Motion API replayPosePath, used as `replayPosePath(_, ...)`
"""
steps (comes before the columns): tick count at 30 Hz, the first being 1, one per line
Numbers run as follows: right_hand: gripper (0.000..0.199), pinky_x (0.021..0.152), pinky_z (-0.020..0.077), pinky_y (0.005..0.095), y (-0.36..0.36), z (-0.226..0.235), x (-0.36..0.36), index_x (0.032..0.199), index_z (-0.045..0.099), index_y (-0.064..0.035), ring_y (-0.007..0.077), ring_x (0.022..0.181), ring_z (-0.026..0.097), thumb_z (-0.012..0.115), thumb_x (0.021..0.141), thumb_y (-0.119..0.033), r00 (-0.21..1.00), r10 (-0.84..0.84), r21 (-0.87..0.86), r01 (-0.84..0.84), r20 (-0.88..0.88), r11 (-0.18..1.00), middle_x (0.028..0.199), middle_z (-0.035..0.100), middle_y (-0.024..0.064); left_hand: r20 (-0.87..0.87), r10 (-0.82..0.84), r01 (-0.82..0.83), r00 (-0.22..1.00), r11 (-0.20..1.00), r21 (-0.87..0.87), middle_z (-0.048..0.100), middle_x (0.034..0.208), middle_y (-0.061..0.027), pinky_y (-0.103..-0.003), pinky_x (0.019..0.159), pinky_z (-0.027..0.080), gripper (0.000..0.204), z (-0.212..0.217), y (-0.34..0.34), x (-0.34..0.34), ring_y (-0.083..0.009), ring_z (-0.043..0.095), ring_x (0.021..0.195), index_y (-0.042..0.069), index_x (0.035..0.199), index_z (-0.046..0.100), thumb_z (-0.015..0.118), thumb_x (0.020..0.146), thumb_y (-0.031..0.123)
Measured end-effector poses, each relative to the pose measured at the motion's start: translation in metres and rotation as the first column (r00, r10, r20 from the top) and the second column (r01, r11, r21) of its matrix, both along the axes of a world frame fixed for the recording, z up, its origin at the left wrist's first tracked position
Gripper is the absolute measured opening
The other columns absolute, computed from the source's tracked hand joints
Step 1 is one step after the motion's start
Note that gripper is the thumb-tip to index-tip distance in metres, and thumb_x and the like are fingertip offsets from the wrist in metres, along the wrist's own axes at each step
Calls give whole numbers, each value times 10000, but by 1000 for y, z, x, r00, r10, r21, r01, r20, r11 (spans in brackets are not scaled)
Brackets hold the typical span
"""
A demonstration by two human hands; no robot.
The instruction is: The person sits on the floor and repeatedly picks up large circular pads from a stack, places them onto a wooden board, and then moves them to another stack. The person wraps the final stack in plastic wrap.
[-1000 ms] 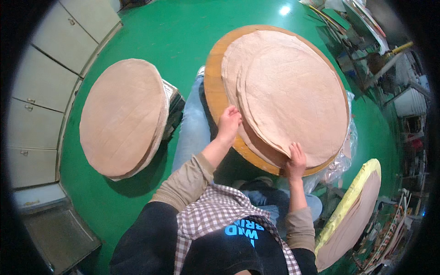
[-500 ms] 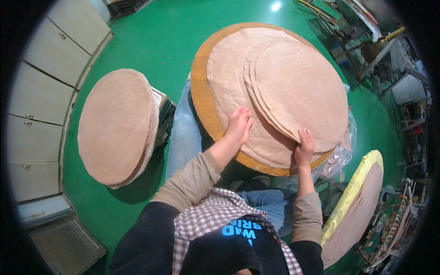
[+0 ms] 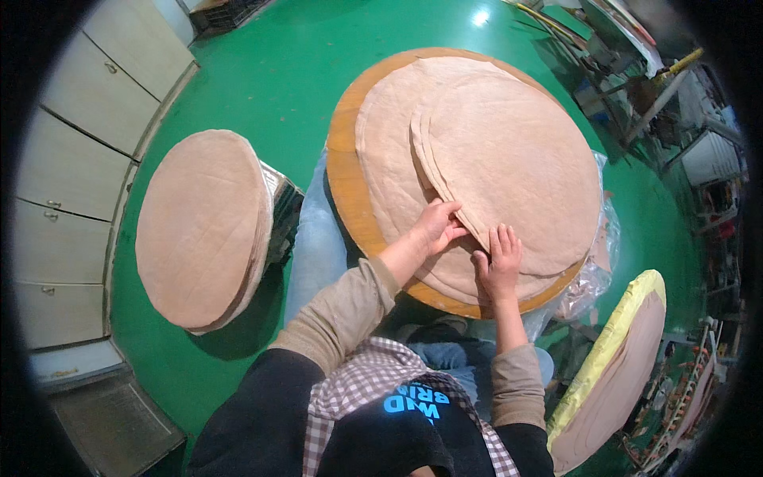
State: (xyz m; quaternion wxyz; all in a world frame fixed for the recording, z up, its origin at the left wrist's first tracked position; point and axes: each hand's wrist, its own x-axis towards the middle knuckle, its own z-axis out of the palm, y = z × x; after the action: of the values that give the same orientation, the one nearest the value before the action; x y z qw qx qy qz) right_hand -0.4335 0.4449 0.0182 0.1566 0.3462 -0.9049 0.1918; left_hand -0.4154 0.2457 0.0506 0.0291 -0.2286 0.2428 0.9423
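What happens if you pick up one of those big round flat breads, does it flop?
Probably floppy: the top flatbread looks very thin and wide, lying flat on the stack. It may tear if lifted by one edge, perhaps why both the left hand and right hand work its rim. Likely light.

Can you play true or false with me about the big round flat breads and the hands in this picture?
1. Both hands rest on the flat breads on the round wooden board. True: the left hand and right hand lie at the near edge of the stacked flat breads.
2. The floor is red. False: the floor is green.
3. Another stack of flat breads sits to the person's left. True.
4. The wooden board is square. False: it is round.
5. The right hand holds a knife. False: it lies flat on the breads, fingers spread, holding no tool.
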Motion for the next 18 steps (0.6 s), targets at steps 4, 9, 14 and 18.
replayPosePath(4, 398, 900, 420, 469, -2, 11, -14, 1142, 587, -76, 362, 1065, 538, 564, 746, -63, 994, -89, -94, 94, 55, 991, 1135, 589, 171, -97, -54, 52, 994, 998, -24, 502, 1109, -139, -401, 885, 489, 289, -7, 5, 8, -260, 556, 969, 22, 1170, 389, 478, 899, 70)
replayPosePath(9, 246, 669, 477, 436, 11, 35, -57, 995, 630, -88, 383, 783, 609, 488, 800, -40, 888, -184, -204, 291, 421, 935, 835, 610, 215, -34, 367, -311, 929, 730, -609, 511, 900, -27, -288, 703, 465, 192, -22, -15, 12, -146, 526, 833, 47, 1078, 502, 493, 888, 77)
replayPosePath(14, 280, 659, 496, 445, 17, 9, -45, 990, 627, -108, 367, 791, 610, 541, 738, -21, 946, -139, -113, 179, 292, 977, 875, 631, 166, 67, 350, -323, 934, 910, -261, 547, 891, -21, -279, 650, 416, 167, -21, -59, -20, -128, 525, 775, 71, 1043, 533, 520, 893, 141)
replayPosePath(18, 309, 675, 499, 456, -1, 21, -40, 1002, 632, -115, 370, 801, 611, 535, 729, -7, 977, -137, -4, 139, 161, 990, 860, 629, 172, 211, 148, -48, 966, 907, -418, 604, 857, -61, -311, 572, 449, 155, 11, -71, -54, -154, 577, 726, 32, 937, 576, 554, 874, 171)
